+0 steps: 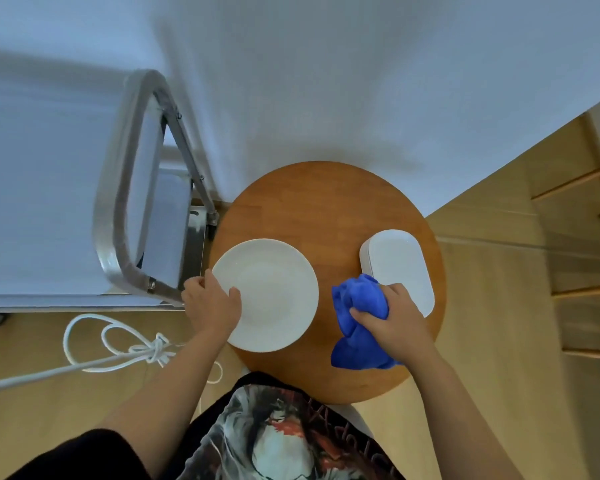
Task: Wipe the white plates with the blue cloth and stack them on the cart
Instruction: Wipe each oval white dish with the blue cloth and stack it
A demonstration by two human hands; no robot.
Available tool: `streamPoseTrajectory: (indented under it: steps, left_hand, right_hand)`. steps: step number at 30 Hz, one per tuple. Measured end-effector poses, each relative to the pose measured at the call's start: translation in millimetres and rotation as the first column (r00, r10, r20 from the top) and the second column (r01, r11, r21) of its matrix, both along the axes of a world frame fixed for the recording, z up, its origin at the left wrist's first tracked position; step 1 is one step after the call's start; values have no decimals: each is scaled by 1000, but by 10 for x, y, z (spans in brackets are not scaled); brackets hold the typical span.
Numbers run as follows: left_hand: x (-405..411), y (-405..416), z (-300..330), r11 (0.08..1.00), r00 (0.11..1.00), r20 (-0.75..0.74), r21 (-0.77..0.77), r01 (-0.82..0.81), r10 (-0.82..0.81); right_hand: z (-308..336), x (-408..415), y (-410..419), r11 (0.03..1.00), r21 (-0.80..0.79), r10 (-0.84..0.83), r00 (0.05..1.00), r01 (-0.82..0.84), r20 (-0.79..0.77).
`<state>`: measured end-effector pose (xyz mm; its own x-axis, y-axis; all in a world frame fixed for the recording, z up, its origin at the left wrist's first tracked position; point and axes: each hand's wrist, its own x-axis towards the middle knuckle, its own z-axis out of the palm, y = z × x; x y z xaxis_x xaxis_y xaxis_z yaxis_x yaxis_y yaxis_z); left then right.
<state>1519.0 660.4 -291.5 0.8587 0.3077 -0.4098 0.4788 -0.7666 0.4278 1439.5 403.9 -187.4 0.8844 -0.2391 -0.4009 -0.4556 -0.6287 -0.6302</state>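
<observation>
Two hands are at work, each with its own job. The left hand [210, 303] pinches the round plate [267, 294] at its 9 o'clock rim, thumb lying over the top face and fingers curled under the edge; that hold looks meant to steady or lift the plate, so the face stays bare for wiping. The right hand [392, 323] is closed round the cloth [359, 317], which is bunched into a wad in the fist with a loose tail hanging toward 6 o'clock. Bunching gives a thick pad to press with. The cloth sits at 3 o'clock of the round plate, just beside it and not yet touching it.

Behind the right hand, at 1 o'clock of it, lies a second white dish, the oblong plate [400, 268]; the cloth and fingers overlap its near end, though whether they touch it I cannot tell. Both plates rest on the table [312, 206], within easy reach.

The cart [129, 188] stands at 9 o'clock of the table, almost against it. No plate shows on the visible part of it, so stacking seems not yet begun. A white rope [118, 344] lies knotted on the floor at 7 o'clock.
</observation>
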Motion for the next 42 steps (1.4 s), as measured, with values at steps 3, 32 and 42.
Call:
streamPoseTrajectory:
  steps: [3, 32, 42]
  left_hand:
    - [-45, -243, 75, 988, 989, 35, 43, 145, -147]
    - [-507, -3016, -421, 996, 938, -344, -94, 11, -43]
    - [-603, -3027, -374, 982, 974, -211, -151, -116, 83]
  right_hand:
    - [-8, 10, -75, 999, 38, 19, 1000, -19, 18]
    - [-337, -71, -2619, 940, 253, 264, 957, -228, -119]
    - [-409, 13, -2657, 932, 225, 315, 942, -284, -114]
